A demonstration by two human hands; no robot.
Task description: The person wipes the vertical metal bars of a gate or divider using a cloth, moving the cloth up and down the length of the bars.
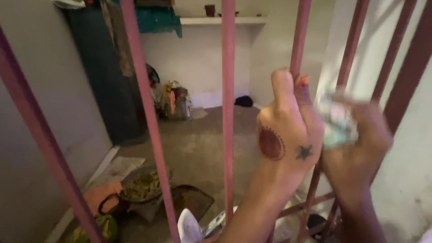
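Bars (228, 90): pink metal grille, vertical. Left hand (288, 130) clenched round one bar (299, 40), thumb up along it. Right hand (360, 144), just right of that bar, closed on a crumpled pale wad (337, 123), blurred. Floor (198, 148) lies beyond the grille.

Dim room with pale plastered walls (202, 58) and a bare grey concrete floor (202, 148). A white shelf (222, 20) runs along the far wall, a dark cup (209, 10) on it. A dark teal door (105, 76) stands at left, cloth (158, 20) hanging beside it. Bundles (173, 101) sit in the far corner, a basket of greens (143, 184) near the left wall
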